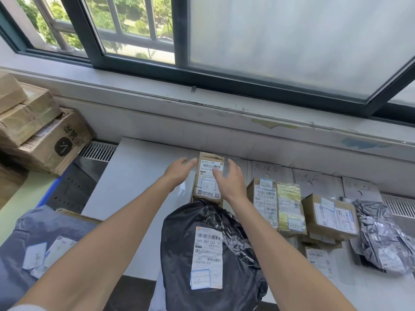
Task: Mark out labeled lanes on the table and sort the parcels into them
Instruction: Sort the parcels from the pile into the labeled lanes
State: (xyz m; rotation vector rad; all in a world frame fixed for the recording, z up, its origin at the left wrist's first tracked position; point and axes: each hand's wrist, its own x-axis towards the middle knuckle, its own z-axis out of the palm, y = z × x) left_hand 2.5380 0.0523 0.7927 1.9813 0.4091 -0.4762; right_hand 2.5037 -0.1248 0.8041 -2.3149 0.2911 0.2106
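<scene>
A small brown cardboard parcel with a white barcode label lies at the far end of the white table. My left hand hovers at its left side, fingers spread and empty. My right hand is over its right edge, fingers apart, holding nothing. Directly nearer me lies a black plastic bag parcel with a white label. To the right, handwritten paper lane labels sit along the table's back, with a taped box, a brown box and a grey foil bag below them.
Stacked cardboard boxes stand at the far left by the window sill. A grey bag parcel with labels lies at the near left. A floor vent grille and a dark perforated surface lie left of the table.
</scene>
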